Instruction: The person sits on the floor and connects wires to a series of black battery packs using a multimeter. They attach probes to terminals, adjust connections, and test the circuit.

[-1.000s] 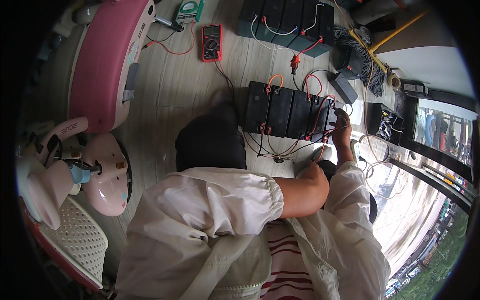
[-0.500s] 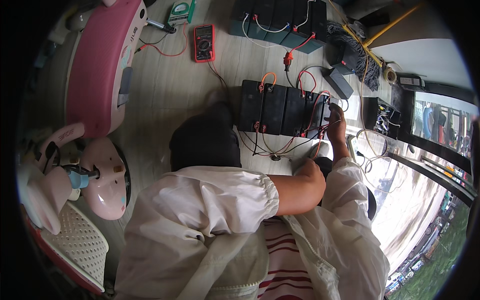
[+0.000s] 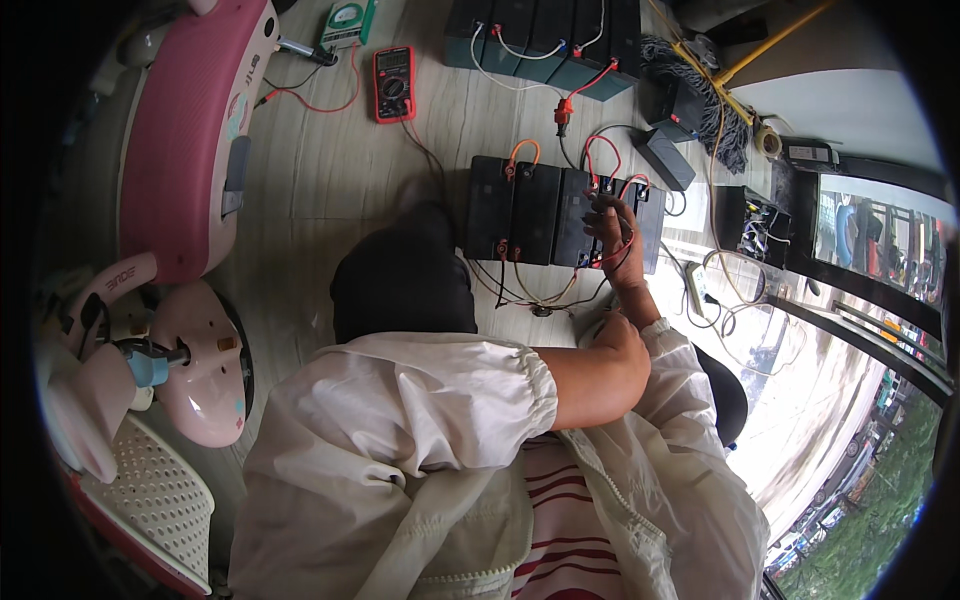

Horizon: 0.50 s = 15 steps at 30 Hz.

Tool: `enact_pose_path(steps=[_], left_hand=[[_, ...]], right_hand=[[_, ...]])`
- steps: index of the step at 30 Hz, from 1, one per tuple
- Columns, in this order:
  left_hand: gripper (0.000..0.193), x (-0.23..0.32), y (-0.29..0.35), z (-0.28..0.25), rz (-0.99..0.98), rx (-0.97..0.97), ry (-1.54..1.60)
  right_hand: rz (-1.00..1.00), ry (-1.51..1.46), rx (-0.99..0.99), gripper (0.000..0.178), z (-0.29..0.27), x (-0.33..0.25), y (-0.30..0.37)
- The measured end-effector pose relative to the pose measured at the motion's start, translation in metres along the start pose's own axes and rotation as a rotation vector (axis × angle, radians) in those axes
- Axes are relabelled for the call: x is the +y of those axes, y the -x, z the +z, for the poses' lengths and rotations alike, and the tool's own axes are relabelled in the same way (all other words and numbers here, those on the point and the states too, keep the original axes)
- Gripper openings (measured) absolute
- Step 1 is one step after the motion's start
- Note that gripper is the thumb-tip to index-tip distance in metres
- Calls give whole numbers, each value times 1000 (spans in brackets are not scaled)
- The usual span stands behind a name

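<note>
A row of black batteries [image 3: 537, 212] lies on the floor before me, joined by short cables, including an orange jumper [image 3: 525, 146] and a red one [image 3: 602, 142]. Over the right part of that row is my right hand [image 3: 618, 245], its fingers drawn together near a terminal at the far edge. A thin red wire runs beside the palm; what the fingertips grip is too small to make out. My left forearm crosses in front of me, bringing my left hand [image 3: 622, 328] close to my right wrist. That hand looks curled, and its fingertips are mostly hidden.
A red multimeter [image 3: 394, 85] lies beyond, its leads trailing toward the batteries. Behind stands a larger battery pack [image 3: 540, 50] with a red connector [image 3: 562, 116]. A pink scooter [image 3: 185, 140] flanks the left; a mop [image 3: 735, 140], black box [image 3: 667, 160] and power strip [image 3: 700, 285] are right.
My right hand has moved left from the row's right end to a terminal further in. My left hand stays low and now sits against the right wrist. The view has shifted slightly.
</note>
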State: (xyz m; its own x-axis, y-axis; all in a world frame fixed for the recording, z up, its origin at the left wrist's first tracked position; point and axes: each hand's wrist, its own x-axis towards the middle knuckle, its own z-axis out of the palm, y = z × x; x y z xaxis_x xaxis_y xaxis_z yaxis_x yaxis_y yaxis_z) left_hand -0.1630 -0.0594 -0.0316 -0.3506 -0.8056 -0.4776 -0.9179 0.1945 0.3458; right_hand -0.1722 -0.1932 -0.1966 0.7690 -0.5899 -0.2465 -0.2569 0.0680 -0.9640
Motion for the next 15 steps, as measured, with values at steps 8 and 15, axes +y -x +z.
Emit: enact_pose_path(steps=[8,15], left_hand=[[42,-1,2,-3,4,-72,-23],[42,-4,9,-14,10,-133,25]], right_hand=[[25,6,-1,39,5,19,2],[6,68,-4,35,10,19,-2]])
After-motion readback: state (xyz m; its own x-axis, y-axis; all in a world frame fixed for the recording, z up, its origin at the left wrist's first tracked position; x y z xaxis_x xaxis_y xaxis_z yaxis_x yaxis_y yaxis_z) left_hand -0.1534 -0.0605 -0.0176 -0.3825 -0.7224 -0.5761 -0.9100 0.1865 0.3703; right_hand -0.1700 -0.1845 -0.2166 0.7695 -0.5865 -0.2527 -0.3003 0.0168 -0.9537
